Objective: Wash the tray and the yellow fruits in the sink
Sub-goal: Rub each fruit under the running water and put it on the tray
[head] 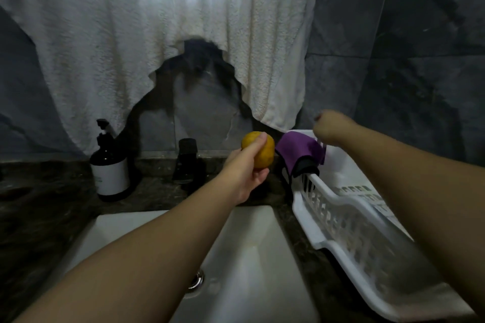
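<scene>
At frame centre the left hand (245, 173) pinches a yellow fruit (258, 149) beyond the white sink (252, 257), beside the black faucet (186, 160); the basin lies below and nearer. The right hand (328, 126), curled, hovers over the white tray (349, 223) at right; what it holds I cannot tell

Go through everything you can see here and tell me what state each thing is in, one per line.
Left hand: gripping the yellow fruit beyond the sink.
Right hand: fist-like above the white tray; contents unclear.
Sink: no water seen running.
Purple cloth: draped over the tray's end.
Pump bottle: upright on the counter.
</scene>
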